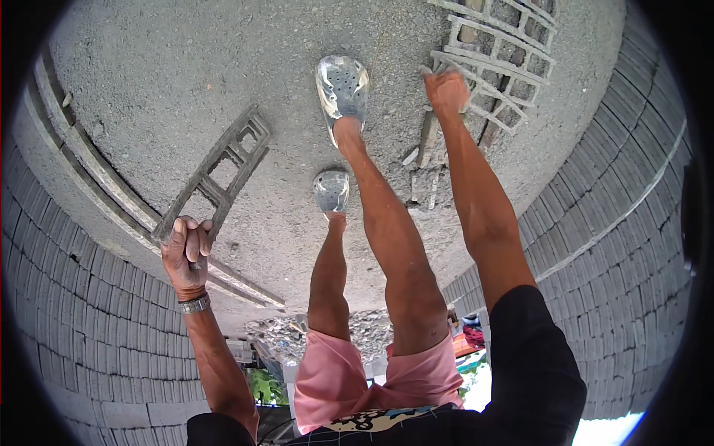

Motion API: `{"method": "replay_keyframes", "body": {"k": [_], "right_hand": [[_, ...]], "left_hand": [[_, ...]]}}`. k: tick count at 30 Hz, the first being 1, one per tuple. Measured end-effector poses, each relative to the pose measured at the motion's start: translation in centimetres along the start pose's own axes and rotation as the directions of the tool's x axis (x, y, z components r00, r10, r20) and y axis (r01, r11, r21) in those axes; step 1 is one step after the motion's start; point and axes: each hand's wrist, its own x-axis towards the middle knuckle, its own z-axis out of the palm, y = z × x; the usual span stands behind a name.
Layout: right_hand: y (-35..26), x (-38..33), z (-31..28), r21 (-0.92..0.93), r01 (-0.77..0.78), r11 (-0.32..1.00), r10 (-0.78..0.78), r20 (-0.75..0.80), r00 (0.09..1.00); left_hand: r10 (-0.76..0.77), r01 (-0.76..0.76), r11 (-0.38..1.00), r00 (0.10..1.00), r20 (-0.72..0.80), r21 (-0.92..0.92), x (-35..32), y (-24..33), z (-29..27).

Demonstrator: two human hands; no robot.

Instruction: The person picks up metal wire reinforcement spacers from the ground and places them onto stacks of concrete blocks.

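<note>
Gray ground (193, 59) lies between stacked walls (111, 320); my left hand (185, 255) grips a hollow block (211, 191); my right hand (448, 91), I can't tell.

The held hollow block (211, 192) presents rough, matt concrete, as do the row of hollow blocks (497, 62) and the stacked blocks (104, 327). The ground (282, 44) is gritty. The wristwatch band (195, 304) is shiny metal; the shorts (335, 375) are cloth.

My left hand (188, 249) grips one end of a grey hollow block (202, 171) above the gritty ground (286, 67), while my right hand (448, 91) touches the row of hollow blocks (497, 59) ahead.
</note>
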Motion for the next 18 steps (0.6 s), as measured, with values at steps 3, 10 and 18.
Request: {"method": "replay_keyframes", "body": {"k": [3, 10, 18], "right_hand": [[-0.2, 1.7, 0.7, -0.109, -0.017, 0.994, 0.009, -0.07, 0.998], [-1.0, 4.3, -2.3, 0.346, -0.127, 0.93, 0.213, -0.223, 0.951], [-4.7, 9.7, -2.3, 0.21, -0.277, 0.938, 0.334, -0.327, 0.884]], "left_hand": [[-0.024, 0.024, 0.999, 1.0, 0.005, -0.032, 1.2, 1.1, 0.3], [-0.097, 0.097, 0.995, 0.995, -0.026, -0.001, 2.4, 4.4, 0.5], [-0.1, 0.096, 0.993, 0.994, -0.047, -0.065, 3.9, 5.2, 1.2]]}}
